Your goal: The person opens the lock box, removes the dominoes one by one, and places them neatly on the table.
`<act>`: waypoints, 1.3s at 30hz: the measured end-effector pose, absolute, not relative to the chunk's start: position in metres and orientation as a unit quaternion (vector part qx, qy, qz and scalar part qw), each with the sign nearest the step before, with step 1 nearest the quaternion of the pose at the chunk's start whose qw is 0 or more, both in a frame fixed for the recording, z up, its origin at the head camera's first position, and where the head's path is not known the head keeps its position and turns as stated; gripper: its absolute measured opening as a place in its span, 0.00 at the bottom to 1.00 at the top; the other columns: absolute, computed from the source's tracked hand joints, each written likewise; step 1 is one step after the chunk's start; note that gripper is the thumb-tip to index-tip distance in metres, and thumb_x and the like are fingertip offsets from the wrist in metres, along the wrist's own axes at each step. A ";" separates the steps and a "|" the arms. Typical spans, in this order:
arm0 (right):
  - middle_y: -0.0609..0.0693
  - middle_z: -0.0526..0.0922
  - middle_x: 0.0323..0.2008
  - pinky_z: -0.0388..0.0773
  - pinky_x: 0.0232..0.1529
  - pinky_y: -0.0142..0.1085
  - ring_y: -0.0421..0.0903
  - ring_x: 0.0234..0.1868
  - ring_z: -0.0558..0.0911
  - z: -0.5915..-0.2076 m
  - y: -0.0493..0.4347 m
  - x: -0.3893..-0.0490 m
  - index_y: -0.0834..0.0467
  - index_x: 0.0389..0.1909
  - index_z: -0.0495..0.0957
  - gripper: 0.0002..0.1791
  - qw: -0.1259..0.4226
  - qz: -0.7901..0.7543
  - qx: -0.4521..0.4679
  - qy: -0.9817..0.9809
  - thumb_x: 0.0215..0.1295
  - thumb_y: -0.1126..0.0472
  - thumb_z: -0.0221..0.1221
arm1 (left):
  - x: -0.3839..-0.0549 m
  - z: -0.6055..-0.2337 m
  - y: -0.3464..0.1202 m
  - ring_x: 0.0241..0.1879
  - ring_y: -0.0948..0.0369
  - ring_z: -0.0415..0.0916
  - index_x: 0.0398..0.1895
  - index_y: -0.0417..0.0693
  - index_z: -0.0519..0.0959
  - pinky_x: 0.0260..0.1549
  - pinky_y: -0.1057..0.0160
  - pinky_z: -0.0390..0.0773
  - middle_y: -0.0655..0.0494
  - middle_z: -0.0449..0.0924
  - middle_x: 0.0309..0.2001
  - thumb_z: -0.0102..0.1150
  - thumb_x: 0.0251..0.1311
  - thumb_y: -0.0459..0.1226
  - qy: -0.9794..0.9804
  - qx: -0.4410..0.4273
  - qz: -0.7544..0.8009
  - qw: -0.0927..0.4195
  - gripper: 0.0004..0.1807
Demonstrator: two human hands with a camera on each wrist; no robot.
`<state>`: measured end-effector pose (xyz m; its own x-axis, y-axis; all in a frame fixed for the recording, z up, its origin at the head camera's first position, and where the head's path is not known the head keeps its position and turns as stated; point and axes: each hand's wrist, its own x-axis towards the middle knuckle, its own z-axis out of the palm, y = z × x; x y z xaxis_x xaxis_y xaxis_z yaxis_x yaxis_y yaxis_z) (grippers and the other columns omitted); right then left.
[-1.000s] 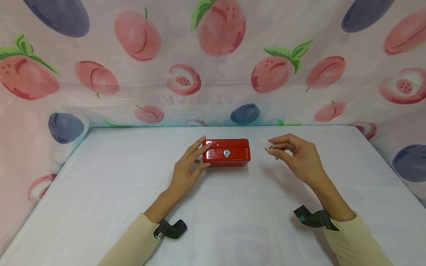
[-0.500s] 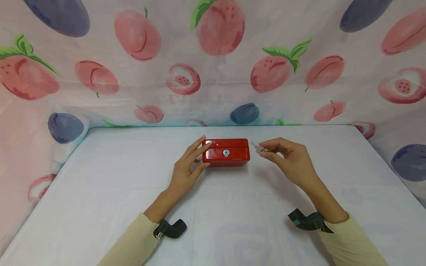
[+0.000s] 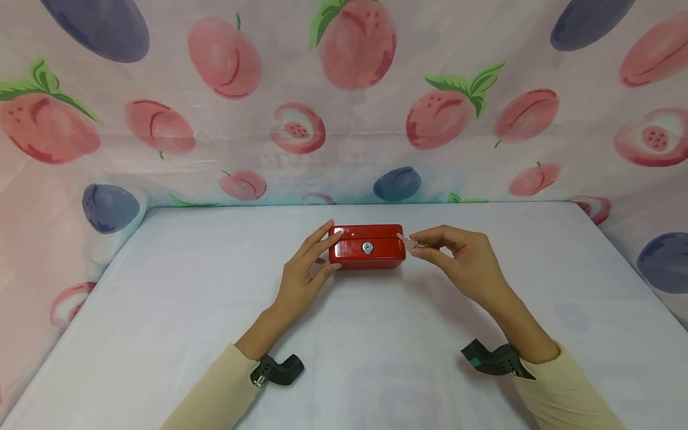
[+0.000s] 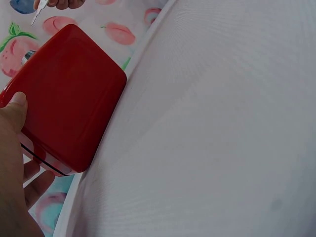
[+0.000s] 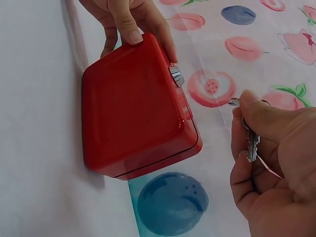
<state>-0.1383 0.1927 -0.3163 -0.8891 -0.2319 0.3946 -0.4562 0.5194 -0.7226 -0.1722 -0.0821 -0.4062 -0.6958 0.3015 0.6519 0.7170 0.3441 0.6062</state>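
A: First item, between the hands?

B: One red box (image 3: 368,259), glossy, rounded at the corners, closed along its seam. Resting on the white tabletop (image 3: 344,334). Fitted with a round silver lock (image 3: 368,248), to the right of the left hand's fingertips and to the left of the right hand's.

A: In the left hand (image 3: 300,276)?

B: Left end of the red box. Gripped between thumb and spread fingers.

A: In the right hand (image 3: 466,263)?

B: One metal key (image 5: 234,101), pinched between thumb and fingertip, pointing toward the box. Held apart from the lock, near the box's right end. Listed with it: a second key (image 5: 253,146), loose among the same hand's curled fingers. Joined, perhaps, by a ring; too shaded there to confirm.

A: At the wrists?

B: Beige sleeves (image 3: 215,388), one behind each hand. Also one left black mount (image 3: 277,370) and one right black mount (image 3: 497,359), strapped at the inner side of the wrists.

A: Beyond the hands?

B: Hanging cloth (image 3: 344,137), pale pink, printed with peaches, green leaves and dark blue fruit.
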 end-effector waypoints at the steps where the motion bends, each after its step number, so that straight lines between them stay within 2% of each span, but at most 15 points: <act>1: 0.37 0.81 0.30 0.73 0.25 0.30 0.36 0.31 0.74 -0.319 0.194 -0.140 0.51 0.39 0.81 0.12 0.124 0.442 0.196 -0.867 0.51 0.59 0.63 | -0.172 -0.406 -0.082 0.59 0.61 0.60 0.61 0.54 0.67 0.36 0.58 0.76 0.58 0.57 0.65 0.62 0.50 0.32 -0.790 -0.323 -0.473 0.219 0.31; 5: 0.35 0.80 0.30 0.73 0.24 0.31 0.34 0.31 0.74 -0.324 0.196 -0.143 0.46 0.39 0.81 0.12 0.124 0.424 0.198 -0.875 0.52 0.52 0.62 | -0.172 -0.406 -0.082 0.58 0.62 0.60 0.61 0.54 0.67 0.36 0.59 0.76 0.58 0.57 0.65 0.62 0.50 0.32 -0.791 -0.322 -0.472 0.217 0.31; 11: 0.34 0.81 0.30 0.72 0.25 0.30 0.34 0.31 0.76 -0.322 0.190 -0.145 0.42 0.39 0.80 0.12 0.105 0.430 0.225 -0.868 0.51 0.50 0.62 | -0.171 -0.405 -0.082 0.58 0.62 0.60 0.60 0.53 0.67 0.36 0.60 0.76 0.58 0.57 0.65 0.62 0.50 0.32 -0.792 -0.321 -0.472 0.216 0.31; 21: 0.32 0.80 0.30 0.74 0.27 0.31 0.33 0.31 0.76 -0.317 0.178 -0.146 0.41 0.38 0.80 0.11 0.083 0.399 0.238 -0.882 0.50 0.50 0.63 | -0.171 -0.406 -0.083 0.58 0.62 0.60 0.61 0.54 0.66 0.37 0.62 0.76 0.58 0.57 0.65 0.62 0.50 0.32 -0.793 -0.322 -0.469 0.216 0.32; 39: 0.36 0.81 0.31 0.77 0.33 0.33 0.35 0.32 0.79 -0.308 0.165 -0.152 0.44 0.35 0.82 0.11 0.029 0.400 0.230 -0.887 0.49 0.48 0.64 | -0.173 -0.404 -0.083 0.58 0.62 0.61 0.60 0.53 0.68 0.37 0.60 0.75 0.58 0.59 0.64 0.63 0.49 0.31 -0.790 -0.324 -0.470 0.225 0.32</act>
